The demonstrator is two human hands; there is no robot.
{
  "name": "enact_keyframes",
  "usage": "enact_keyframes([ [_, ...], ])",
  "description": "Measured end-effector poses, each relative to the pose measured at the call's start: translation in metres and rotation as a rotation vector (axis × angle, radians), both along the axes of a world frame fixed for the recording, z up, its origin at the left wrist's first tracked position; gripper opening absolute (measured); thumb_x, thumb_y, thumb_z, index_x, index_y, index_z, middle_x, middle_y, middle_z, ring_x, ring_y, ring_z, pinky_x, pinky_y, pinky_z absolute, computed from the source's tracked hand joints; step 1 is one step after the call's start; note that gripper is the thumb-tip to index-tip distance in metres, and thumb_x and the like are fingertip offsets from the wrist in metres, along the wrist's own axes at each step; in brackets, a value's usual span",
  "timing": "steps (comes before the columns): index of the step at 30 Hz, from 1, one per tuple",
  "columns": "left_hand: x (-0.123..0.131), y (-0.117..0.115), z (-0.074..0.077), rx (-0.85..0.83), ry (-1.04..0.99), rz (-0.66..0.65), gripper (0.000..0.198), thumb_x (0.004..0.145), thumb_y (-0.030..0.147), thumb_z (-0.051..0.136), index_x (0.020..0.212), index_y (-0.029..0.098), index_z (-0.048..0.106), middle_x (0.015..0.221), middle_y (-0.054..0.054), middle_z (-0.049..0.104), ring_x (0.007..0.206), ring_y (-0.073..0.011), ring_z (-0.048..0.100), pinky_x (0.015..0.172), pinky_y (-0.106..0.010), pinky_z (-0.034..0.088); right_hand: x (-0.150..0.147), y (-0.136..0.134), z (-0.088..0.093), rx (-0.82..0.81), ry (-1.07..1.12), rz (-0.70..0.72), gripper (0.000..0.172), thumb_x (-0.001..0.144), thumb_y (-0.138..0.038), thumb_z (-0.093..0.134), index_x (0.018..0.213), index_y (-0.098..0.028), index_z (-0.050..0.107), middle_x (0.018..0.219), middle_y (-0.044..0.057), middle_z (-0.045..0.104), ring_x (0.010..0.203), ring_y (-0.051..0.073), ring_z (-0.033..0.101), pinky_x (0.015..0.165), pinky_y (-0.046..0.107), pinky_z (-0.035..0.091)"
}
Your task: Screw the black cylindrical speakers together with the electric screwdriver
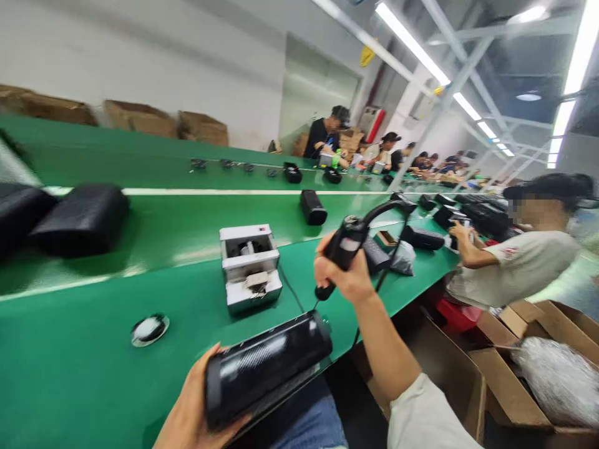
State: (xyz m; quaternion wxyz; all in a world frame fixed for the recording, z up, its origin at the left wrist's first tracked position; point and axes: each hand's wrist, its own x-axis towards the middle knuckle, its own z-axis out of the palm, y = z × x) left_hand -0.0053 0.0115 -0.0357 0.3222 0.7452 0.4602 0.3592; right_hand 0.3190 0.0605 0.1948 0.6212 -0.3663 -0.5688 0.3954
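Note:
My left hand [189, 408] is wrapped round one end of a black cylindrical speaker [266, 368], held lying across the near edge of the green table [84, 368]. My right hand [344, 274] grips a black electric screwdriver [346, 246] with its tip pointing down, above the speaker's far end. A cable arcs from the tool's top to the right. Just beyond the speaker stands a white metal fixture box [250, 268].
A round silver-rimmed disc [150, 328] lies on the table at left. Black speakers [79, 218] [312, 207] ride the green conveyor. A co-worker [524, 255] sits at right; more people work further along. Open cardboard boxes [515, 374] stand at lower right.

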Motion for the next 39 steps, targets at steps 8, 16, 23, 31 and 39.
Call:
enact_keyframes([
  [8, 0.001, -0.010, 0.024, -0.042, 0.032, -0.056, 0.115, 0.082, 0.029, 0.094, 0.173, 0.035, 0.023, 0.166, -0.018, 0.052, 0.152, -0.0422, 0.060, 0.125, -0.064, 0.054, -0.055, 0.014, 0.056, 0.400, 0.111, -0.130, 0.021, 0.091, -0.025, 0.084, 0.097, -0.026, 0.065, 0.060, -0.010, 0.057, 0.042, 0.011, 0.055, 0.043, 0.026, 0.049],
  [16, 0.004, -0.011, 0.025, -0.065, 0.004, -0.078, 0.118, 0.082, 0.026, 0.095, 0.172, 0.037, 0.020, 0.166, -0.018, 0.050, 0.153, -0.0419, 0.057, 0.125, -0.064, 0.053, -0.108, 0.062, 0.041, 0.364, 0.041, -0.261, 0.017, 0.090, -0.028, 0.077, 0.090, -0.025, 0.061, 0.058, -0.010, 0.055, 0.043, 0.010, 0.052, 0.046, 0.028, 0.047],
  [23, 0.004, -0.012, 0.026, -0.051, -0.014, -0.084, 0.116, 0.081, 0.026, 0.095, 0.172, 0.037, 0.023, 0.165, -0.016, 0.052, 0.153, -0.0415, 0.058, 0.125, -0.062, 0.053, -0.111, 0.055, 0.044, 0.357, 0.014, -0.272, 0.021, 0.093, -0.030, 0.079, 0.089, -0.026, 0.059, 0.057, -0.010, 0.053, 0.044, 0.011, 0.053, 0.046, 0.029, 0.049],
  [31, 0.006, -0.010, 0.028, -0.003, 0.004, -0.125, 0.121, 0.082, 0.031, 0.097, 0.173, 0.034, 0.017, 0.169, -0.020, 0.046, 0.158, -0.0444, 0.052, 0.129, -0.068, 0.049, -0.116, 0.083, 0.023, 0.280, 0.027, -0.279, 0.029, 0.088, -0.036, 0.086, 0.087, -0.024, 0.059, 0.062, -0.011, 0.054, 0.040, 0.009, 0.051, 0.039, 0.026, 0.046],
  [39, 0.009, -0.009, 0.032, 0.022, -0.051, -0.111, 0.128, 0.075, 0.030, 0.102, 0.174, 0.031, 0.020, 0.164, -0.020, 0.051, 0.154, -0.0445, 0.054, 0.126, -0.067, 0.051, -0.117, 0.042, 0.034, 0.241, 0.048, -0.174, 0.018, 0.085, -0.025, 0.080, 0.086, -0.024, 0.062, 0.055, -0.011, 0.050, 0.040, 0.009, 0.047, 0.040, 0.024, 0.042],
])
